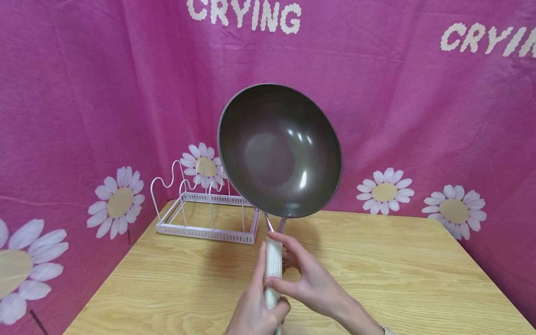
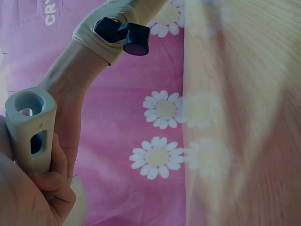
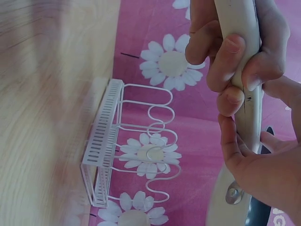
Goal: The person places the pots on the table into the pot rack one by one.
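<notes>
A deep frying pan (image 1: 280,149), dark inside with a pale rim, is held up over the table, its open side facing me. Its off-white handle (image 1: 274,260) points down. My left hand (image 1: 259,302) grips the lower part of the handle, fingers wrapped around it. Higher up, close to the pan, my right hand (image 1: 311,279) holds the handle between thumb and fingers. The left wrist view shows the handle's hollow end (image 2: 32,127) sticking out of the left hand. In the right wrist view a metal rivet (image 3: 234,193) shows on the pan's pale outside.
On the table's back left stands a white wire pan rack (image 1: 205,232) with curved dividers; the pan overlaps its right end in the head view. Beneath lies a wood-grain table (image 1: 377,270). A pink cloth (image 1: 377,116) with daisies and lettering hangs behind and on both sides.
</notes>
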`<state>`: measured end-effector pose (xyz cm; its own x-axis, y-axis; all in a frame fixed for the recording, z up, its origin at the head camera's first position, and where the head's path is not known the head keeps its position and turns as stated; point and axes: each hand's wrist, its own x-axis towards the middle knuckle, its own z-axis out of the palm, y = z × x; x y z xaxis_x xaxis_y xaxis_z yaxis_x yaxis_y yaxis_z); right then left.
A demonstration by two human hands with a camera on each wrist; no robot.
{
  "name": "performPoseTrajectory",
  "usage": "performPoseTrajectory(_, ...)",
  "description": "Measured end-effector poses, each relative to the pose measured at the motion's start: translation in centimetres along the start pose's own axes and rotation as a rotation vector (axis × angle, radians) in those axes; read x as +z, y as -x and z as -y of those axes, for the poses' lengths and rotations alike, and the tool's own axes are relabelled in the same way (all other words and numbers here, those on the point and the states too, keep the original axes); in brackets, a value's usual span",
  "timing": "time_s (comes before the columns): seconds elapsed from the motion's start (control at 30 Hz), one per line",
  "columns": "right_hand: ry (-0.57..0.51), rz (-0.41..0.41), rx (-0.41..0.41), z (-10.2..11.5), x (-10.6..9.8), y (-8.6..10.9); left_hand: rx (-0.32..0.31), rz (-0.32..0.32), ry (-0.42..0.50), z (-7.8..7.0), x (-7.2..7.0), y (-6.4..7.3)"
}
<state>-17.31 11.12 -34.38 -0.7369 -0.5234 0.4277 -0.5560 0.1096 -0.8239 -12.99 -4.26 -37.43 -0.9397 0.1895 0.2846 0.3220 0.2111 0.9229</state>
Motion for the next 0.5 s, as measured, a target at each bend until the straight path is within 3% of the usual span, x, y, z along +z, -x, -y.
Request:
performPoseTrajectory(0.27,-0.003,0.032,-0.062,0.1,0.3,-1.1,0.032,-0.123,-0.241,-0.5,-0.5,0.1)
performPoseTrajectory(0.5,0.011,0.029,-0.088,0.3,1.0,-2.0,0.078,-0.204,-0.303,-0.6,-1.2,0.1)
